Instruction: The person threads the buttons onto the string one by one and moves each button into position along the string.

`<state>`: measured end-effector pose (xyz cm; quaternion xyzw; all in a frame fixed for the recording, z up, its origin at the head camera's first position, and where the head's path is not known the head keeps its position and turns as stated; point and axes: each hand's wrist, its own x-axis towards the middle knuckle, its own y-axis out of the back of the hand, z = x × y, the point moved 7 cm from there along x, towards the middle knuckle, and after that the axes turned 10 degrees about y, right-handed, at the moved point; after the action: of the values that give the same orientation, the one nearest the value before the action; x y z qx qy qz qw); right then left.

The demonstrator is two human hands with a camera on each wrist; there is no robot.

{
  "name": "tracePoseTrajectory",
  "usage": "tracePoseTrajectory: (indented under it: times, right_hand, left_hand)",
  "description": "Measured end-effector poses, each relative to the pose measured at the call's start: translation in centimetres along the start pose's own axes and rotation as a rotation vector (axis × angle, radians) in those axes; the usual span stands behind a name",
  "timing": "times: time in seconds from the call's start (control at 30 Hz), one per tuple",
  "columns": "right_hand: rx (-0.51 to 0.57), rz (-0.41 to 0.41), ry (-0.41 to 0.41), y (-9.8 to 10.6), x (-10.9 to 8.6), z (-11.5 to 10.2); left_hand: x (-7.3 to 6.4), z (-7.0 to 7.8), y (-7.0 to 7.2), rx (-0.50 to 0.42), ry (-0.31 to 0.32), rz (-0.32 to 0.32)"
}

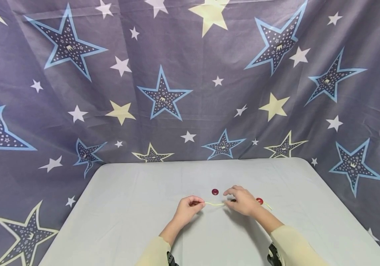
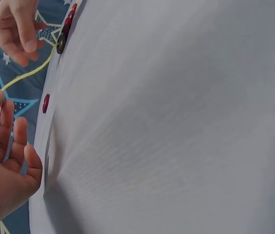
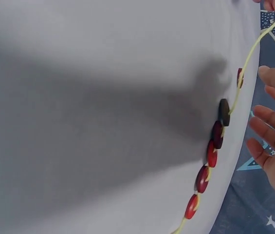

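Observation:
A yellow string [image 3: 248, 61] runs through a row of several buttons lying on the table: a dark, nearly black button [image 3: 224, 112] at one end, then dark red and red ones such as the red button [image 3: 192, 206]. My left hand [image 1: 186, 210] pinches the string's free end between thumb and fingertips, a little above the table. Over the strung buttons hovers my right hand [image 1: 242, 201], fingers spread and loosely bent, holding nothing; it hides most of the row in the head view. A loose dark red button [image 1: 214, 192] lies beyond the string, between the two hands.
The table [image 1: 126, 221] has a pale grey cloth over it. Behind and beside it hangs a dark curtain [image 1: 183, 48] printed with stars. The string's other end [image 1: 268, 206] trails on the cloth right of the right hand, past a red button.

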<state>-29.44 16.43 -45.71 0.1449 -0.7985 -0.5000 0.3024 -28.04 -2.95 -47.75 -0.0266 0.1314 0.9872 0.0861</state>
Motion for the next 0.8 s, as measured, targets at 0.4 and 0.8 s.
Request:
tracePoseTrajectory:
  times: [0.4,0.8]
  right_hand:
    - [0.105,-0.009,0.026,-0.3,0.8,-1.4]
    - [0.256,-0.003,-0.011,-0.8,1.2,-2.2]
  left_hand:
    - [1.7,-2.1,-0.4,-0.004,-0.006,-0.003]
    - [1.5,-1.6,-0.3,-0.005,-0.007,-0.011]
